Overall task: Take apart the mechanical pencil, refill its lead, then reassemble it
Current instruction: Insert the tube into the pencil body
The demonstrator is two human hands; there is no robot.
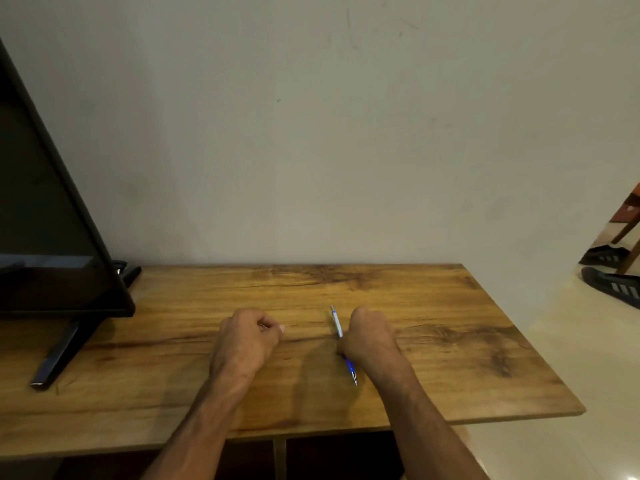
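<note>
A mechanical pencil [336,323] with a white upper barrel and a blue grip near its metal tip sits in my right hand [369,336], which is closed around its middle. The cap end points away from me and the tip points back toward me, just above the wooden table [450,341]. My left hand [247,336] rests on the table to the left as a loose fist, fingers curled in; whether something small is inside it cannot be told.
A black monitor [45,237] on a slanted stand [59,355] fills the table's left end. A plain wall rises behind the table. Beyond the table's right edge is pale floor with dark sandals [613,285] and a wooden chair leg [628,223].
</note>
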